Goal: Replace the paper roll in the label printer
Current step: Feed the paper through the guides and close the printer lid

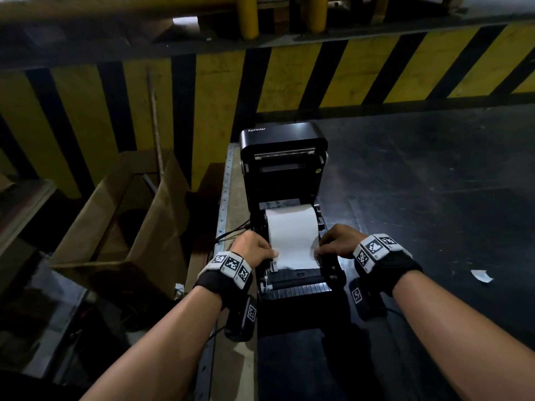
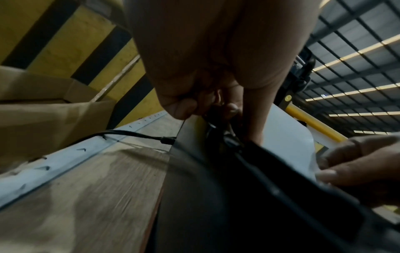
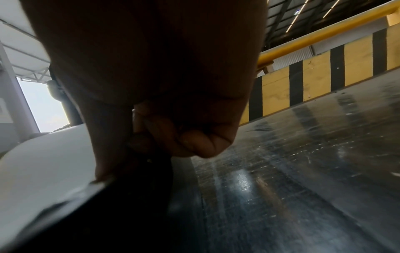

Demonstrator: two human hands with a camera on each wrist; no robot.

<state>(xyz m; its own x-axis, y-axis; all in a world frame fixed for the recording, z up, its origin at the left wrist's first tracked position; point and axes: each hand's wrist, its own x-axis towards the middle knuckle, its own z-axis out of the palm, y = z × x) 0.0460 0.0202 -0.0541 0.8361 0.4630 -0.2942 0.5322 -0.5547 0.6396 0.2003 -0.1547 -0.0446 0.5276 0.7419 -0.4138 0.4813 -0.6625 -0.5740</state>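
Observation:
A black label printer (image 1: 285,166) stands with its lid tilted up and back. A white paper roll (image 1: 291,224) lies in its bay, and a paper strip (image 1: 295,257) is drawn forward over the front roller. My left hand (image 1: 273,253) pinches the strip's left edge with curled fingers. My right hand (image 1: 318,251) pinches the right edge. In the left wrist view the left hand (image 2: 216,109) sits at the printer's side wall beside the paper (image 2: 288,137). The right wrist view shows the right hand (image 3: 151,135) curled next to the paper (image 3: 43,162).
An open cardboard box (image 1: 121,221) sits left of the printer, below a yellow-and-black striped barrier (image 1: 289,79). A cable (image 1: 231,234) runs from the printer's left side. A torn paper scrap (image 1: 482,275) lies on the dark table (image 1: 434,183) to the right.

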